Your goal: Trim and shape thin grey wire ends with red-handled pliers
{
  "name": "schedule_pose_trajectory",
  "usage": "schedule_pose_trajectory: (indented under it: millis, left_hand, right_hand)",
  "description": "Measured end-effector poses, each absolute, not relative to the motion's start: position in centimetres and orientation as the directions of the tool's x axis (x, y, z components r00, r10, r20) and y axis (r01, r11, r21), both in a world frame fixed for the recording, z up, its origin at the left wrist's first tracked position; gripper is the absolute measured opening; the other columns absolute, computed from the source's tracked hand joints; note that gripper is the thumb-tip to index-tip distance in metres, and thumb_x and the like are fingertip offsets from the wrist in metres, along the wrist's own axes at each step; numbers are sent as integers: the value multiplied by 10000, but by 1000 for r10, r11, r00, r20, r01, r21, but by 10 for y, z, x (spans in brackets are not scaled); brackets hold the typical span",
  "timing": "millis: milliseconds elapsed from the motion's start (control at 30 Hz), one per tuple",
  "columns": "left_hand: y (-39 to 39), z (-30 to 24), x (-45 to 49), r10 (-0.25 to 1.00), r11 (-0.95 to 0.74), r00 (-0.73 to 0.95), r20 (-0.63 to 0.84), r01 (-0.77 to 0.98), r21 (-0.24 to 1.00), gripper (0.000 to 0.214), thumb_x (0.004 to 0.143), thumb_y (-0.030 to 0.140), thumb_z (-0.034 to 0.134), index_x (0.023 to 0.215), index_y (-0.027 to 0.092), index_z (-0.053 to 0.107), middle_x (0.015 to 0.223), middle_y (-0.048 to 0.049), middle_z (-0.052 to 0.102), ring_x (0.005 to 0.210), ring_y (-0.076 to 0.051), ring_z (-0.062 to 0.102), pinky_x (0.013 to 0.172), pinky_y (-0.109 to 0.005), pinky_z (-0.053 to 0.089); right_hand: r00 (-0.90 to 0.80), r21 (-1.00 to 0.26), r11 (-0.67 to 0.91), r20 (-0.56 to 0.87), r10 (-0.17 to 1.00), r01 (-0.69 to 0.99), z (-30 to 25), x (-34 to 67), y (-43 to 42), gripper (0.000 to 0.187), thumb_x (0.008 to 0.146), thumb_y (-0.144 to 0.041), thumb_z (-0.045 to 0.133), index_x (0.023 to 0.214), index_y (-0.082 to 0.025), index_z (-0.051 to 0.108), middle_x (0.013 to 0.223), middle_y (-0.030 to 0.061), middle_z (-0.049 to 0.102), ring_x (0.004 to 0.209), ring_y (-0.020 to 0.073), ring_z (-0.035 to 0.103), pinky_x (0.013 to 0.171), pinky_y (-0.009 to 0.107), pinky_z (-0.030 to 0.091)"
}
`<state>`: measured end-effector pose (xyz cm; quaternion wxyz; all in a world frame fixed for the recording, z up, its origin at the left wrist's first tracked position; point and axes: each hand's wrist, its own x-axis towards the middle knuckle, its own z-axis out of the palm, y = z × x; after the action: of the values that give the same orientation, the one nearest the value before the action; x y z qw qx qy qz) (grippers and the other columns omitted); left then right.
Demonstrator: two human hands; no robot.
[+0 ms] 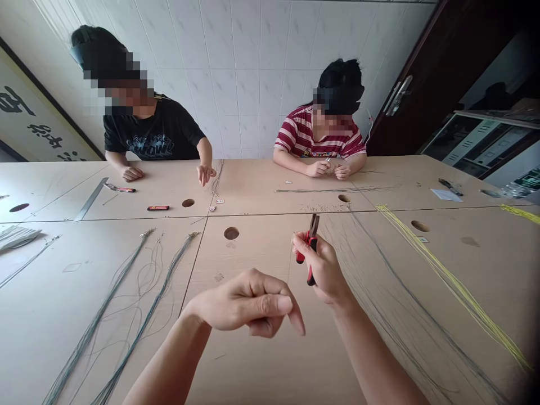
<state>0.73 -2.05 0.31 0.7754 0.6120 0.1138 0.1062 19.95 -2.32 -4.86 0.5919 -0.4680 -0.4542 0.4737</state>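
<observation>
My right hand (327,267) is wrapped round red-and-black-handled pliers (313,244), whose metal jaws point up and away from me. The thumb and forefinger of that hand press together at the left, and I cannot tell whether something small is between them. In front of me, left of the pliers, hovers my left hand (253,306). Its fingers are curled, with the thumb lying along them and the forefinger bent downward. Nothing shows in it. To its left, two bundles of thin grey-green cords (166,278) with small metal ends lie on the table.
Thin dark cords (392,270) and yellow cords (447,275) stretch along the right side. Small metal pieces (324,207) lie near the table seam. Two people sit opposite, one in black (156,132), one in striped red (295,135). A round hole (231,233) opens in the tabletop (248,253).
</observation>
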Motion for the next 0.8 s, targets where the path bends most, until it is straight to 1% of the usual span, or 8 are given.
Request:
schedule_pose_trajectory:
  millis: [133,200,300,400,567,667,733,800]
  left_hand:
    - [-26,-1,11,233,254,970,-67,6,967,335,978,336,478,973,77,692,528,49,427,423,-44,348,422,-197,285]
    - [-22,-7,10,223,247,969,-104,47,968,338,977,344,480,970,77,688,523,51,427,422,-43,345,423,-194,286]
    - [-11,-18,5,256,231,954,-157,98,968,349,979,360,472,952,83,681,518,52,426,425,-43,333,422,-191,274]
    - [-5,-24,2,261,265,950,-170,99,959,346,972,369,483,922,90,682,501,54,416,414,-44,314,406,-189,252]
    - [-18,-20,4,134,409,991,-17,-39,912,380,923,426,536,792,107,697,454,-1,497,320,-62,362,311,-204,242]
    - [-29,-10,4,350,384,927,136,-274,882,499,893,567,486,667,168,682,346,7,446,236,-73,289,254,-227,212]
    - [-30,1,3,567,286,797,209,-428,857,556,898,642,392,654,236,683,294,32,380,219,-88,270,247,-237,238]
    - [-26,16,2,727,101,588,354,-602,792,480,906,626,400,690,307,686,324,46,437,237,-92,318,256,-225,275]
  right_hand:
    - [-7,-805,3,9,1000,-593,-43,202,-24,114,844,-278,670,764,-212,622,887,2,575,710,105,447,710,276,429]
    - [-114,-673,-107,-34,993,-732,-38,208,-25,88,859,-255,652,782,-214,639,1015,6,612,693,88,450,741,287,464]
    - [-241,-530,-224,-39,970,-818,-32,216,-25,72,872,-246,630,809,-212,638,1080,-4,627,672,69,468,748,278,491]
    - [-294,-448,-269,-15,956,-853,-31,219,-24,56,858,-198,632,807,-208,611,873,-36,609,664,68,500,730,262,498]
    - [-323,-380,-302,-9,946,-874,-40,211,-18,106,855,-145,616,780,-199,564,724,-54,513,669,78,522,738,274,500]
    - [-333,-368,-314,-13,943,-875,-47,203,-13,105,882,-152,587,787,-193,565,741,-46,511,684,81,522,750,281,498]
    - [-335,-386,-315,-16,942,-867,-50,198,-13,112,895,-159,575,786,-185,572,745,-40,506,688,81,516,752,279,493]
    - [-327,-426,-304,-20,945,-852,-51,194,-13,117,904,-172,572,787,-179,583,743,-35,501,690,84,510,758,281,487]
